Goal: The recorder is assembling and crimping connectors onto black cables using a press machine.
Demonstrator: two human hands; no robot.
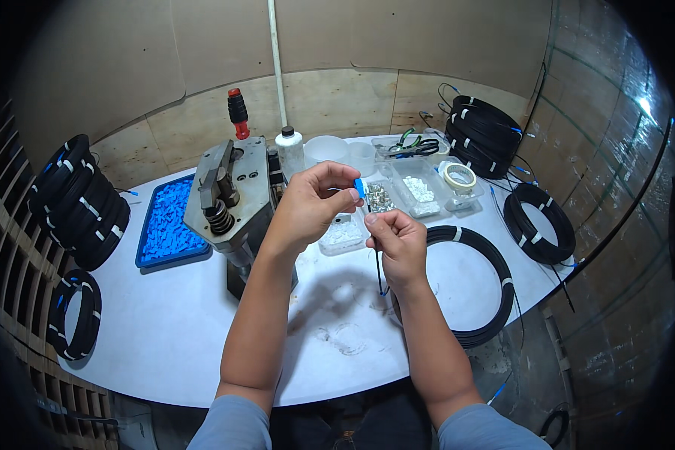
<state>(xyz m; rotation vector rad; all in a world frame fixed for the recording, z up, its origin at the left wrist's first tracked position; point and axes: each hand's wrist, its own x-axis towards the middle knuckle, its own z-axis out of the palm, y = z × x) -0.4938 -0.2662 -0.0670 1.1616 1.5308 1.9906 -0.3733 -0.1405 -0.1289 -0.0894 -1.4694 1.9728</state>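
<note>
Both hands meet above the middle of the table. Between its thumb and forefinger, my left hand pinches a small blue plastic connector. Just below and to the right, my right hand is closed on a thin black cable, whose upper end reaches up to the connector. How far the end sits inside it is too small to tell. A loop of black cable tied with white bands lies beside my right forearm, which hides part of it.
A metal hand press stands left of my hands, next to a blue tray of blue connectors. Behind my hands are clear boxes of small parts, a tape roll, scissors and a white bottle. Black cable coils stack at both sides.
</note>
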